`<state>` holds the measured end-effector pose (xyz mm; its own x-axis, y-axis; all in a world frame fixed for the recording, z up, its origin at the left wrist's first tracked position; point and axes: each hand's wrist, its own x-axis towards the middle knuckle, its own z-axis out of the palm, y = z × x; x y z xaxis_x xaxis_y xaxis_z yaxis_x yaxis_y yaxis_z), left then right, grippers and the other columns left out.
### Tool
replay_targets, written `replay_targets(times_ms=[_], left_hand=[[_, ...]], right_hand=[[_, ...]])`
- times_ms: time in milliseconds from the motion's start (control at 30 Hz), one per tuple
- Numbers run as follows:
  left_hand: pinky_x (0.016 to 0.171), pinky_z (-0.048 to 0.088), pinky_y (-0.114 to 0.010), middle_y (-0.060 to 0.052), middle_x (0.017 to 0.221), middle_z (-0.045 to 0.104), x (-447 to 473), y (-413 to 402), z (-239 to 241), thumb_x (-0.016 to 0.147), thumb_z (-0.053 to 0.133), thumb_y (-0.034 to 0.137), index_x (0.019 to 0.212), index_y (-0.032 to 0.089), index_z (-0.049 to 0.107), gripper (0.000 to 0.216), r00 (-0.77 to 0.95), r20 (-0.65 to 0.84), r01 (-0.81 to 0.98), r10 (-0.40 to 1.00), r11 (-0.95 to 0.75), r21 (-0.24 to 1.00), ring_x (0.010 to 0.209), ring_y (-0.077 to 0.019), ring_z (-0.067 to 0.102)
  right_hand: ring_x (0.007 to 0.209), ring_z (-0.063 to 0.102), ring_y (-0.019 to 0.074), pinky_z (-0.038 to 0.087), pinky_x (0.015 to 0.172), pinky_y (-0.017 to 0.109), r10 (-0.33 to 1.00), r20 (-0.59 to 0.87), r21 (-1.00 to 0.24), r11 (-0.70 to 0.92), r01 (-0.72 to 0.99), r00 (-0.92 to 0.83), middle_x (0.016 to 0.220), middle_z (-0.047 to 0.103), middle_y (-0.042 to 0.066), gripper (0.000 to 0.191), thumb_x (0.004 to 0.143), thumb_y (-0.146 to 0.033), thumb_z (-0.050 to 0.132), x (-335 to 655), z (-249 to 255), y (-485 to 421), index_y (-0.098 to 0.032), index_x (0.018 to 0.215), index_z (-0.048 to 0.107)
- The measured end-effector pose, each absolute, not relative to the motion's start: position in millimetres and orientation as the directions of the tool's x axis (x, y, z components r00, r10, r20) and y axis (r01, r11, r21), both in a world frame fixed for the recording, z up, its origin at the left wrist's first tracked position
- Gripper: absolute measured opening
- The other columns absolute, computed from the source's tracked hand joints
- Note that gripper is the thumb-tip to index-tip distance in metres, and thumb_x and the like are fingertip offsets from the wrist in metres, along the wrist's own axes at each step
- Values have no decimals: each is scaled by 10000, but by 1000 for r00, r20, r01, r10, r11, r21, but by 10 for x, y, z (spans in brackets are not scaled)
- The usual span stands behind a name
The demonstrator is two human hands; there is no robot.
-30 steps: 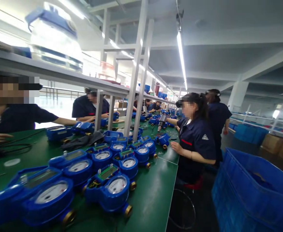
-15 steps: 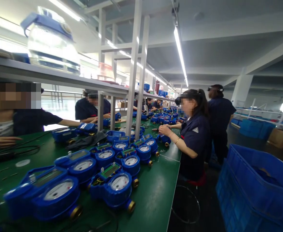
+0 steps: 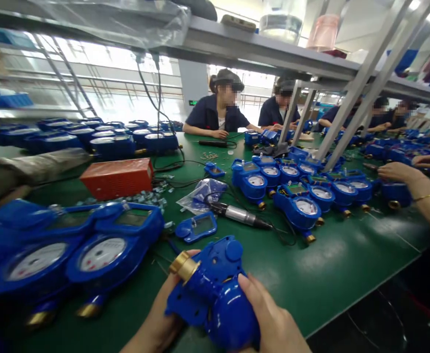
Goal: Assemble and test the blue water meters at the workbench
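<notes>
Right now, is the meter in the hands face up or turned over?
Turned over: the blue meter, held between left hand and right hand, shows its plain back, no white dial.

Meter (image 3: 218,294) newly between hands (image 3: 274,318) (underside up)

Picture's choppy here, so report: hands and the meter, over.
Left hand, right hand both gripping blue plastic water meter with brass fitting, dial not showing. Silver electric screwdriver and loose blue lid lie beyond on green table, untouched.
</notes>
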<state>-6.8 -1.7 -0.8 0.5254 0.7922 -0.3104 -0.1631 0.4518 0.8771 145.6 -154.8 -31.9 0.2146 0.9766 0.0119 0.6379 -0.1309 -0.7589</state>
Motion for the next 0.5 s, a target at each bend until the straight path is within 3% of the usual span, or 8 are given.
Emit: replay_targets(times_ms=[200, 300, 400, 500], left_hand=[[835, 480, -402, -63, 962, 701, -4, -46, -50, 717, 708, 427, 1240, 228, 453, 615, 528, -296, -226, 796, 468, 854, 886, -284, 640], [826, 478, -385, -47, 947, 689, 0, -77, -1, 747, 684, 435, 1149, 232, 495, 489, 507, -289, -187, 812, 431, 883, 864, -257, 628], [808, 477, -352, -46, 946, 668, -1, -88, 121, 797, 590, 544, 1075, 213, 545, 435, 466, -272, -98, 842, 355, 930, 871, -239, 606], [773, 482, -325, -58, 1019, 652, -34, -83, 331, 821, 525, 595, 1118, 210, 551, 487, 467, -239, 112, 851, 211, 971, 882, -235, 597]], right_hand=[[1100, 574, 388, 504, 884, 497, 984, -53, -848, -135, 512, 171, 1500, 243, 130, 1003, 621, -472, 784, 1543, -314, -1606, -327, 1442, 227], [1171, 519, 385, 454, 956, 494, 968, -121, -885, -205, 418, 218, 1466, 329, 116, 1047, 515, -410, 853, 1557, -271, -1589, -307, 1414, 326], [1153, 538, 346, 435, 985, 444, 934, -200, -943, -266, 201, 297, 1293, 538, 100, 1095, 390, -285, 905, 1569, -307, -1569, -269, 1367, 410], [1118, 562, 330, 451, 962, 418, 927, -219, -969, -172, -175, 305, 1192, 601, 99, 1115, 362, -291, 916, 1518, -448, -1539, -231, 1346, 396]])
